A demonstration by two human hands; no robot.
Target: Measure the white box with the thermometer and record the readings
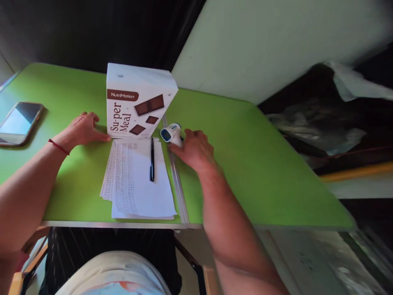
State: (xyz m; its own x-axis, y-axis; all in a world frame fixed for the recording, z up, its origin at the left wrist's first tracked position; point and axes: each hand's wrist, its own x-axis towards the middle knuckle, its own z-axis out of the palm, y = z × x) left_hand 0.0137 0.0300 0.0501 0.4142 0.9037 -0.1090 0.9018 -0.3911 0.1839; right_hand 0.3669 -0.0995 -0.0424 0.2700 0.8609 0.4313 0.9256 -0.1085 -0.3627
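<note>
A white "NutriMotion Su-per Meal" box (141, 102) stands upright behind a small stack of papers. My left hand (82, 130) is open beside it, the thumb stretched out to the box's lower left corner; whether it touches, I cannot tell. My right hand (196, 148) is closed around the handle of a white and blue infrared thermometer (172, 133), just right of the box. The thermometer's small screen end points up and toward me. Handwritten sheets of paper (138, 200) lie in front of the box, and a black pen (152, 159) rests on them.
A smartphone (21, 123) lies at the left on the green folding table (260, 176). A metal seam (179, 192) runs down the table right of the papers. Behind stands a pale wall (242, 45). Plastic bags (319, 127) sit on a shelf to the right.
</note>
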